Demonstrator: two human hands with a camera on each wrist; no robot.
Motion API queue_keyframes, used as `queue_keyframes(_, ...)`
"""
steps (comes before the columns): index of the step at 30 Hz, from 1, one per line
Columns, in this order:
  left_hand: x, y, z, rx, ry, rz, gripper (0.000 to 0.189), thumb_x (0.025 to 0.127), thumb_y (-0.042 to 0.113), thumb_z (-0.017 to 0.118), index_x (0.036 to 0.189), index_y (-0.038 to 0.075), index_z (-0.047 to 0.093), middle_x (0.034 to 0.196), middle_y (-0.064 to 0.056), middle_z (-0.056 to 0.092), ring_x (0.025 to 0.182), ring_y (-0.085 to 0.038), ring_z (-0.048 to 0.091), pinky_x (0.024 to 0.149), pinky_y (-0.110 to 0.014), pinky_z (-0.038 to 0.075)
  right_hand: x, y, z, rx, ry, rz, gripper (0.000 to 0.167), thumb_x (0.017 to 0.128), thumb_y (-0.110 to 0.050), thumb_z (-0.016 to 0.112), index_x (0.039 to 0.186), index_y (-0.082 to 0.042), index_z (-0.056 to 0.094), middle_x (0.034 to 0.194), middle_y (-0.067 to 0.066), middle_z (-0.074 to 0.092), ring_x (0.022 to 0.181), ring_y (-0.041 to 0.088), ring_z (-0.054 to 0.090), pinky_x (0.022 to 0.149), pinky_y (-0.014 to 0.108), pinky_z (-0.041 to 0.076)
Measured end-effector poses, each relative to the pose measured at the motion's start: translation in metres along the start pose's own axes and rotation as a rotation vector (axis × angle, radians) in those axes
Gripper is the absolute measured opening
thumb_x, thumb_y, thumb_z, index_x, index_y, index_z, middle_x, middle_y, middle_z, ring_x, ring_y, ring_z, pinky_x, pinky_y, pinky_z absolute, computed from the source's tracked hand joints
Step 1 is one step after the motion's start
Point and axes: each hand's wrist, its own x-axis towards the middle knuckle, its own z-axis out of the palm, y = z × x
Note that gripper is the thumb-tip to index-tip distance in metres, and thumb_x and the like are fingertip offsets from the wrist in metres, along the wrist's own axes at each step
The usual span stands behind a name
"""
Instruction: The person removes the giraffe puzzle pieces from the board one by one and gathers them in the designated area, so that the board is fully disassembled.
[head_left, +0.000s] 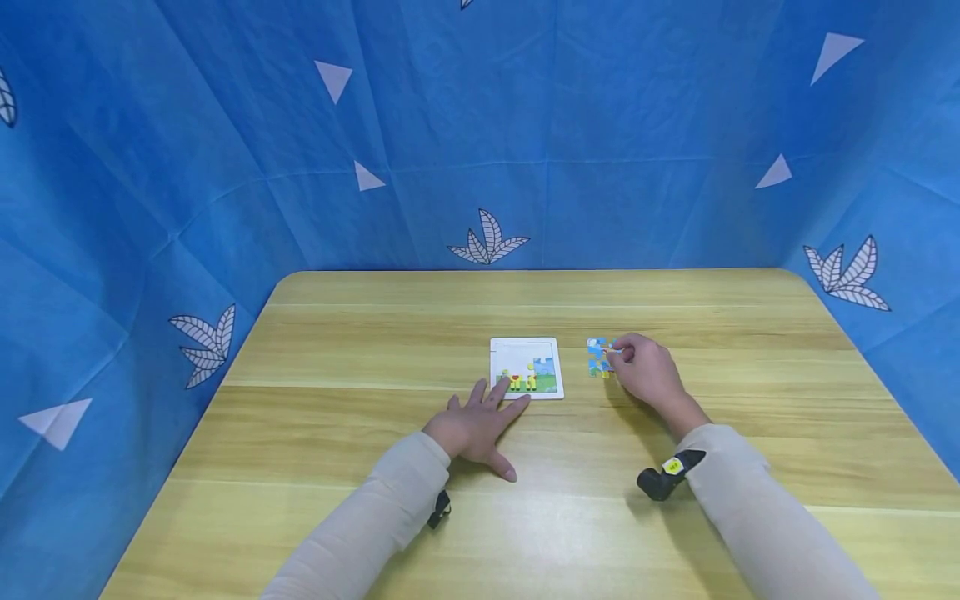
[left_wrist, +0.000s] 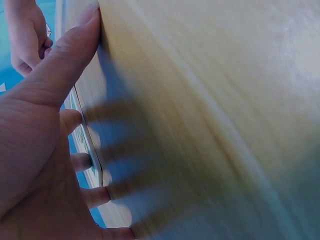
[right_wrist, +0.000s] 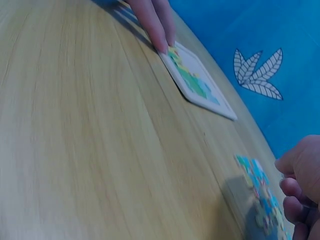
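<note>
A white-framed jigsaw board (head_left: 526, 397) lies on the wooden table, with several pieces fitted along its bottom and right side, showing grass and a yellow animal figure. My left hand (head_left: 477, 427) is spread at the board's near left edge, and its fingertips rest on the frame and the table. To the right of the board is a cluster of loose puzzle pieces (head_left: 595, 367), mostly blue with some yellow and green. Over its right side is my right hand (head_left: 649, 372), with thumb and fingers curled together close above the pieces; I cannot tell whether a piece is between them.
The light wooden table (head_left: 360, 358) stretches around the board on all sides. Beyond its far edge hangs a blue curtain (head_left: 420, 125) with white leaf and triangle prints. A black wrist device (head_left: 663, 481) sticks out from the right sleeve (head_left: 757, 500).
</note>
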Motion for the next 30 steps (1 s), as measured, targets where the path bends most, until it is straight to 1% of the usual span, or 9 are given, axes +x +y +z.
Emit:
queue_keyframes(1, 0.000, 0.000, 0.000, 0.000, 0.000, 0.000, 0.111, 0.066, 0.063, 0.072, 0.152, 0.036, 0.007, 0.160, -0.004, -0.006, 0.145, -0.036, 0.001, 0.107, -0.065, 0.017, 0.001, -0.002, 0.001, 0.005, 0.002, -0.008, 0.028, 0.091, -0.020, 0.058, 0.106, 0.003, 0.064, 0.089, 0.016, 0.067, 0.084, 0.031, 0.062, 0.079, 0.048, 0.045)
queue_keyframes(4, 0.000, 0.000, 0.001, 0.001, -0.001, -0.001, 0.111, 0.066, 0.064, 0.071, 0.152, 0.036, 0.007, 0.160, -0.003, -0.006, 0.145, -0.035, 0.001, 0.107, -0.065, 0.017, 0.004, -0.008, 0.007, 0.029, -0.003, -0.025, 0.027, 0.090, -0.018, 0.058, 0.106, 0.004, 0.064, 0.089, 0.015, 0.068, 0.083, 0.030, 0.062, 0.080, 0.048, 0.046)
queue_keyframes(7, 0.001, -0.001, 0.001, 0.003, 0.000, 0.001, 0.111, 0.066, 0.064, 0.071, 0.152, 0.036, 0.006, 0.160, -0.003, -0.007, 0.145, -0.035, 0.000, 0.107, -0.065, 0.017, 0.006, -0.014, 0.012, 0.048, -0.019, -0.035, 0.025, 0.090, -0.017, 0.058, 0.106, 0.003, 0.064, 0.089, 0.015, 0.068, 0.084, 0.029, 0.062, 0.079, 0.045, 0.046)
queue_keyframes(8, 0.001, -0.001, 0.002, 0.004, 0.000, 0.001, 0.111, 0.066, 0.064, 0.071, 0.152, 0.036, 0.006, 0.160, -0.003, -0.007, 0.145, -0.035, 0.000, 0.107, -0.065, 0.017, 0.007, -0.017, 0.014, 0.054, -0.028, -0.037, 0.025, 0.090, -0.017, 0.059, 0.106, 0.002, 0.064, 0.090, 0.015, 0.067, 0.085, 0.029, 0.062, 0.076, 0.044, 0.047)
queue_keyframes(17, 0.000, -0.001, 0.001, 0.007, 0.003, 0.003, 0.110, 0.066, 0.065, 0.071, 0.152, 0.036, 0.007, 0.160, -0.004, -0.006, 0.145, -0.036, 0.001, 0.107, -0.065, 0.018, 0.012, -0.039, 0.031, 0.094, -0.092, -0.105, 0.023, 0.089, -0.014, 0.061, 0.104, 0.002, 0.066, 0.096, 0.016, 0.064, 0.089, 0.029, 0.059, 0.080, 0.044, 0.046)
queue_keyframes(25, -0.001, -0.001, 0.000, 0.024, 0.003, 0.006, 0.110, 0.067, 0.066, 0.070, 0.152, 0.036, 0.007, 0.160, -0.005, -0.005, 0.145, -0.037, 0.004, 0.106, -0.065, 0.020, 0.015, -0.051, 0.046, 0.089, -0.167, -0.158, 0.022, 0.090, -0.014, 0.060, 0.105, 0.000, 0.067, 0.098, 0.015, 0.061, 0.089, 0.026, 0.057, 0.078, 0.042, 0.047)
queue_keyframes(30, -0.001, -0.001, 0.000, 0.032, 0.001, 0.006, 0.110, 0.067, 0.067, 0.069, 0.152, 0.035, 0.007, 0.160, -0.005, -0.005, 0.145, -0.037, 0.004, 0.106, -0.065, 0.020, 0.016, -0.057, 0.052, 0.088, -0.200, -0.181, 0.022, 0.090, -0.014, 0.060, 0.106, -0.001, 0.067, 0.099, 0.015, 0.061, 0.090, 0.026, 0.056, 0.080, 0.042, 0.047)
